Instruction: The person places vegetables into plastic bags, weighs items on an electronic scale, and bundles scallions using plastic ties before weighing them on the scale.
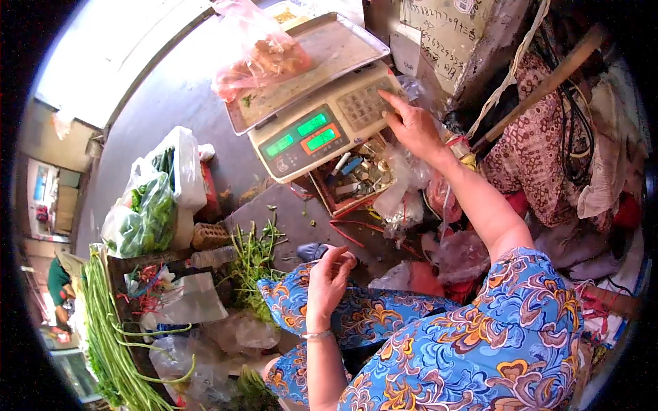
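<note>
My right hand [414, 130] is at the keypad [362, 108] of a digital scale [288, 154], its index finger stretched out over the keys and nothing held. Green digits are lit on the display. A pink plastic bag [264, 65] with brownish lumpy contents lies on the metal weighing pan [336, 51]. Beside my patterned trouser leg, my left hand [329, 281] is loosely bent, fingers slightly apart, with no object visible in it. Below the scale is an open box [356, 175] of small items, including a blue one.
Long green beans [113, 329] hang at the left edge. Bagged green vegetables [147, 216] sit behind them, and loose green stems [253, 264] lie near my left hand. A wooden pole [541, 89] and patterned cloth [528, 151] fill the right side.
</note>
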Available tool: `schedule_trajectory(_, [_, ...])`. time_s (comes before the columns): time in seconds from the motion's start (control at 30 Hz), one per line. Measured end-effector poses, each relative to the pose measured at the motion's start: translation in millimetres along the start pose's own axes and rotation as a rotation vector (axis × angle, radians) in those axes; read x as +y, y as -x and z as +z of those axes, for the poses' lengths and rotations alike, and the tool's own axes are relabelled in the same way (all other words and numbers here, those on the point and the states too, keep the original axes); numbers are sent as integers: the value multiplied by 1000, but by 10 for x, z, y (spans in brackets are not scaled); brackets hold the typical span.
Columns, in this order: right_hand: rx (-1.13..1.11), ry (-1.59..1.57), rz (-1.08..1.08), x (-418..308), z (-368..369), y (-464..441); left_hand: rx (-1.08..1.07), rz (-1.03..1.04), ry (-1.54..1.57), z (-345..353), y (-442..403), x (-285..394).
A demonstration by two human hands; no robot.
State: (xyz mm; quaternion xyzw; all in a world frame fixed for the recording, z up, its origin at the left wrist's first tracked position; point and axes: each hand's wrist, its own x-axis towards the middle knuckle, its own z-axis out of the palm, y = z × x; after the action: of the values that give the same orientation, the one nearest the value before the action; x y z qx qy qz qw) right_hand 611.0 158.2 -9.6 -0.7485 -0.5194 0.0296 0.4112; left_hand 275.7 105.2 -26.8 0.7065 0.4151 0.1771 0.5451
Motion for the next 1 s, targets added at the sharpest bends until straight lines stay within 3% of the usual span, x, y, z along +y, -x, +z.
schedule_trajectory(0.37, [-34,-89,-89,-37,88,-93,-6,-9,0,23,1,-31])
schedule_trajectory(0.63, [-64,33,-138,4,99,-117,9,-2,28,12,25,-27])
schedule_trajectory(1.0, [-164,-12,-82,-182,97,161,-27,-73,17,-13,34,6])
